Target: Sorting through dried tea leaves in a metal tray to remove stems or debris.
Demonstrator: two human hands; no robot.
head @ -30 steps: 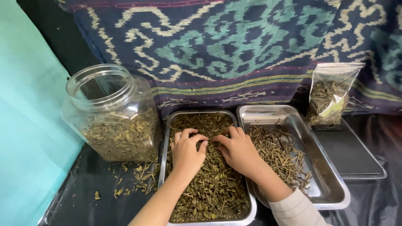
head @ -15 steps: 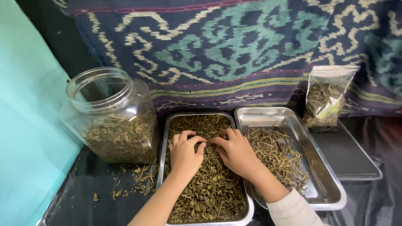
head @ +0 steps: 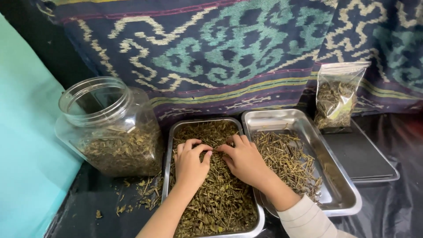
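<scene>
- Crumbly olive-green dried leaves [head: 216,200] fill a rectangular steel tray [head: 166,167] at centre, on a black surface; left hand [head: 190,164] and right hand [head: 245,159] rest palm-down on them, fingertips meeting, curled and pinching at bits.
- Just right, touching, a second shiny steel tray [head: 339,194] holds wiry pale stems [head: 286,161].
- Left, a clear open plastic jar [head: 110,128] part-filled with leaves; far right, a clear pouch [head: 337,94] on a flat black slab [head: 361,156]; behind, patterned woven cloth [head: 229,48].

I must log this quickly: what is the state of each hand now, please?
Left hand: palm down on the dried leaves in the left tray, fingers curled; a grip cannot be told.
Right hand: same, fingertips pinching among the leaves; hold unclear.
</scene>
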